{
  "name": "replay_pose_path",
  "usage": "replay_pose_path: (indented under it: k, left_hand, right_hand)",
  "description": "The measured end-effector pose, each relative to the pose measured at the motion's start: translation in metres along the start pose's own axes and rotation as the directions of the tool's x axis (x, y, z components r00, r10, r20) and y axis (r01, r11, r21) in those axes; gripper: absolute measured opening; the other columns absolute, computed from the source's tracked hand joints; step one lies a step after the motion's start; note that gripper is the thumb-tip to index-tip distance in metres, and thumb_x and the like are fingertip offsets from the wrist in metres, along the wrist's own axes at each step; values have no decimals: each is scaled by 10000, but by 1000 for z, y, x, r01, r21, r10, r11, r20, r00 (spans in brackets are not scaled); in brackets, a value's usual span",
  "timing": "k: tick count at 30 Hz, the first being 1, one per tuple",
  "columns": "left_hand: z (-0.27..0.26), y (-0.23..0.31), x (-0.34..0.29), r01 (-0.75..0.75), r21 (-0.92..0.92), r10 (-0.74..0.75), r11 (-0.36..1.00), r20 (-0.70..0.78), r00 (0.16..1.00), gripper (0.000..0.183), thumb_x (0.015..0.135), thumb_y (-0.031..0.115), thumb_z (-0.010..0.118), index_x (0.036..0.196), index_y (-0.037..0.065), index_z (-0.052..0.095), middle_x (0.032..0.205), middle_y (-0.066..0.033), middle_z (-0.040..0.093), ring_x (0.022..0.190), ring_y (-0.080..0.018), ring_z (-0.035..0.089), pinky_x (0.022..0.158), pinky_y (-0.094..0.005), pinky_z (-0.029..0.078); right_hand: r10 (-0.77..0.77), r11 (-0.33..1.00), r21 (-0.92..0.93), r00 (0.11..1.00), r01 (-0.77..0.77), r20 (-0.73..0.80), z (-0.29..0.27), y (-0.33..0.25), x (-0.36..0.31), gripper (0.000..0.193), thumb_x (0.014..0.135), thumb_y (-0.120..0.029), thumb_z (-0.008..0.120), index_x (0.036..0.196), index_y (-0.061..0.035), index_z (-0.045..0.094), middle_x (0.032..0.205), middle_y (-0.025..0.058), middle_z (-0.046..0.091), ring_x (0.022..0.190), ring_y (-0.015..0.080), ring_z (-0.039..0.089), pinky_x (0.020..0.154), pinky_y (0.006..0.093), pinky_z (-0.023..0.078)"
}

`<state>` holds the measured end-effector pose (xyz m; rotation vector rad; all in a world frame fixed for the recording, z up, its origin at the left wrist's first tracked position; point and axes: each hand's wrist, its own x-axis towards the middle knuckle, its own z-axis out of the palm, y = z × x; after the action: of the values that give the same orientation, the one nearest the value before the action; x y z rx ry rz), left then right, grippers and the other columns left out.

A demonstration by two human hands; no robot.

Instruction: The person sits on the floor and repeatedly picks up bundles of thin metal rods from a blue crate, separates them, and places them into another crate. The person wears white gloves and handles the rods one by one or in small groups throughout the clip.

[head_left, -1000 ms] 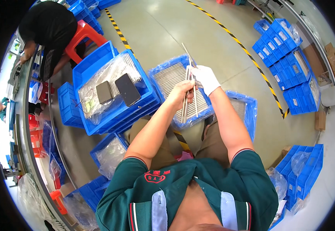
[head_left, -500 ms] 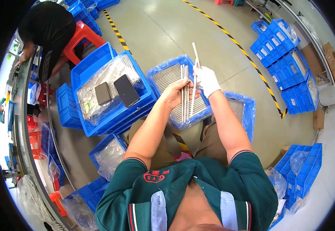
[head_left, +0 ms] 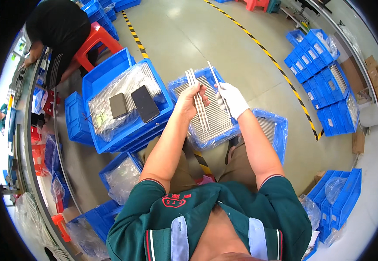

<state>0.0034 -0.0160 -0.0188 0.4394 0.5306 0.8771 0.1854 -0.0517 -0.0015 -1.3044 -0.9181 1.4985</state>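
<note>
Left hand (head_left: pixel 191 102), bare, mid-frame, grasping a small bundle of thin silver metal rods (head_left: pixel 202 115); right hand (head_left: pixel 233 99), white-gloved, just right of it, gripping one slim silver metal rod (head_left: pixel 213 75), tilted. Both above film-lined blue plastic crate (head_left: pixel 218 140) filled with rows of similar rods, centre of frame. Black rectangular phone (head_left: pixel 145 103), small dark-grey box (head_left: pixel 119 105) on plastic-covered rods, upper left of frame

Yellow-and-black striped tape (head_left: pixel 134 36) crosses the smooth greyish floor (head_left: pixel 171 50). A red stool (head_left: pixel 96 41) and stacks of blue crates (head_left: pixel 337 116) stand on it
</note>
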Motion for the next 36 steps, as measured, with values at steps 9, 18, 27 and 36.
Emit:
replay_pose_path:
  k: [9,18,27,36]
  left_hand:
    - [-5,32,7,-254,-104,234,962,-168,958,300,915,342,554,938,43,572,670,-6,470,580,-135,475,559,-319,453]
    - [6,13,8,-158,-73,153,985,-65,986,331,920,362,536,914,34,581,599,-2,444,541,-129,461,577,-327,486]
    - [17,-9,4,-25,-38,23,999,-30,999,275,912,319,548,919,47,586,691,16,505,550,-90,443,489,-247,394]
    - [40,-26,-13,32,116,-33,993,2,999,241,924,296,522,855,77,593,636,22,519,472,-69,416,429,-222,363]
  right_hand:
    - [-18,996,-81,992,28,123,23,-16,-52,336,943,-170,479,1266,-96,537,617,-43,482,483,20,380,406,175,290]
    - [-51,978,-195,993,71,106,24,-17,-52,351,904,-122,509,1248,-64,546,699,-22,544,543,24,443,476,186,356]
    - [-223,967,-138,973,214,-55,26,-1,-33,433,857,-46,557,1279,-9,471,1024,86,628,757,112,599,677,228,493]
    - [-117,986,102,985,130,-129,29,-1,-18,423,876,-117,580,1275,-22,477,840,75,608,587,118,569,494,237,462]
